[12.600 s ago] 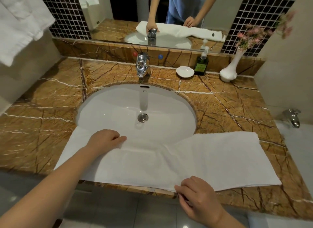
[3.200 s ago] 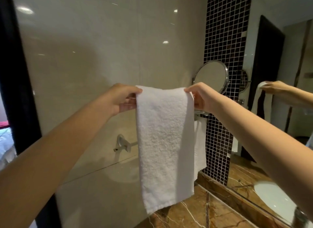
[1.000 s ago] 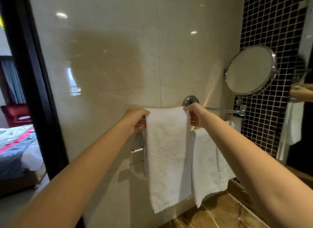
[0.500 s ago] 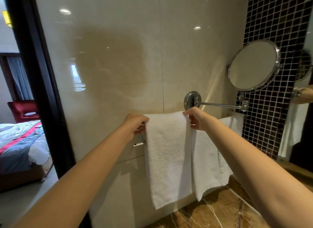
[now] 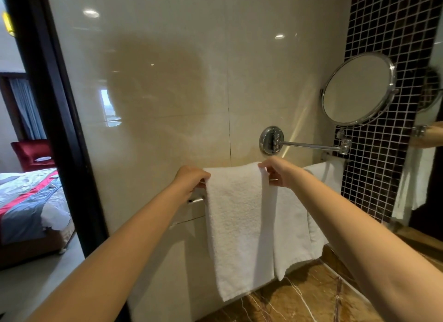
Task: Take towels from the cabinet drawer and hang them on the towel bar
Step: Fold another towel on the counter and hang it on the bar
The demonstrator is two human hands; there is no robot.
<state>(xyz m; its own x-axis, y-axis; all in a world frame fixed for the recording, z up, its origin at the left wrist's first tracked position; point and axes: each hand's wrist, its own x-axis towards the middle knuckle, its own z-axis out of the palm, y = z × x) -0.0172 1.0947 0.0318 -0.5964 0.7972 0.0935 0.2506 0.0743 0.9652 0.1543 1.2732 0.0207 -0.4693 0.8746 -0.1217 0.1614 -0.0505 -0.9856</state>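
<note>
White terry towel [image 5: 237,226] hangs across towel bar [image 5: 195,200], top fold apparently just above it. Left hand [image 5: 190,180] and right hand [image 5: 278,172] each pinch a top corner. Judged soft, light, limp; corner holds should keep it square.

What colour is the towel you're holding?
Plain white, fluffy towel, gripped at its top corners by both hands, seen in the head view.

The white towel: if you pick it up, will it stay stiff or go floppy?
Probably floppy: the white towel hangs limp below where the left hand and right hand pinch its top corners. Likely light, since a fingertip pinch seems enough. Its fuzzy surface probably is not slippery.
</note>
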